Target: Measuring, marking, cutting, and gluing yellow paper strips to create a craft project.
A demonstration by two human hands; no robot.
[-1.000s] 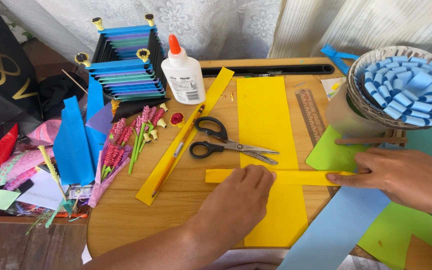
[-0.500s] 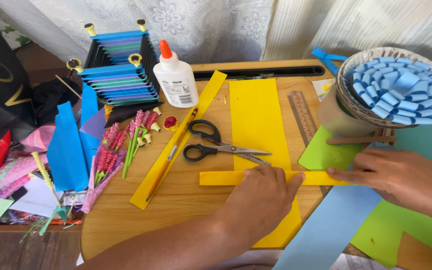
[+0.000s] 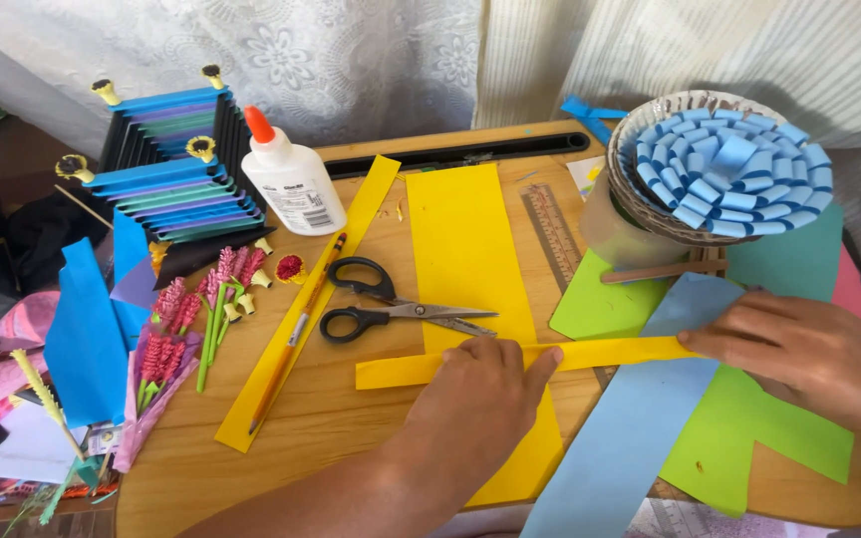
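Narrow yellow strip (image 3: 510,361) lies crosswise over the wide yellow sheet (image 3: 470,289), board centre. Left hand (image 3: 475,413) presses flat on its middle, fingers together, pinning it; right hand (image 3: 799,354) holds the 3 o'clock end, fingers together on it, keeping it taut. Scissors (image 3: 396,309) just at 12 o'clock, glue bottle (image 3: 291,179) at 11, within reach

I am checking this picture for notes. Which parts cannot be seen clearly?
- Yellow strip: its middle is under the left hand, its right end under the right hand, head view.
- Light blue sheet: cut off by the bottom edge.
- Ruler: marks too small.
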